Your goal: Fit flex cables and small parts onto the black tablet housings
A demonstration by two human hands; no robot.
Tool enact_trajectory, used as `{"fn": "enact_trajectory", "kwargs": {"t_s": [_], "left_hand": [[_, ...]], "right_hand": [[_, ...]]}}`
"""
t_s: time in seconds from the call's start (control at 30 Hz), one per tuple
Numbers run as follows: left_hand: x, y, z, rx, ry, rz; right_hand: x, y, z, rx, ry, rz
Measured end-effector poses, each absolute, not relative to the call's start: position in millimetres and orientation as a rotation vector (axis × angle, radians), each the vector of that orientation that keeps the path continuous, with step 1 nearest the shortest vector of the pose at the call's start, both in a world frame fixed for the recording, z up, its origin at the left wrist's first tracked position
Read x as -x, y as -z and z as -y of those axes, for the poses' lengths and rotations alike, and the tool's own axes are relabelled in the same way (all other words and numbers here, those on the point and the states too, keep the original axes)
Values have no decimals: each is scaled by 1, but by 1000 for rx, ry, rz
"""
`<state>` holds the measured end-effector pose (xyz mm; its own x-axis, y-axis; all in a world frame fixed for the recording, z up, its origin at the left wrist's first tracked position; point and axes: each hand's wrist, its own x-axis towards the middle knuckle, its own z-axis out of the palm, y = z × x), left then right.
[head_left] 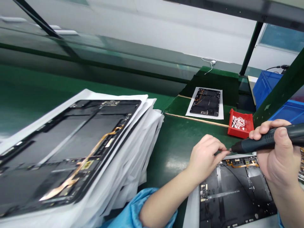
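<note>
In my right hand [277, 152] lies a dark electric screwdriver [266, 141], gripped by the thumb and fingers, its tip pointing left. My left hand [209, 150] meets that tip with thumb and forefinger pinched together; anything between them is too small to make out. Both hands are above the far edge of an opened tablet housing [232, 196], black inside, with orange flex cables and a thin dark wire. White sheeting shows under this housing.
To the left rises a tall stack of similar housings [71, 142] interleaved with white sheets [133, 158]. Another housing [205, 101] lies on a sheet farther back. A red bin [241, 133] holds small white pieces. Blue crates [268, 85] stand behind a green post at right.
</note>
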<state>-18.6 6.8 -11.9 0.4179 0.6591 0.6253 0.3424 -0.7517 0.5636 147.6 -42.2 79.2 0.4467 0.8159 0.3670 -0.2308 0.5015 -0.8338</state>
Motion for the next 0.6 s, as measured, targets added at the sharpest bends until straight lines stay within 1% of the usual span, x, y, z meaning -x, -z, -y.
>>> {"fn": "enact_trajectory", "kwargs": {"t_s": [0.6], "left_hand": [[18, 10, -7, -2346, -1330, -796]], "right_hand": [[-148, -85, 45, 782, -745, 830]]}}
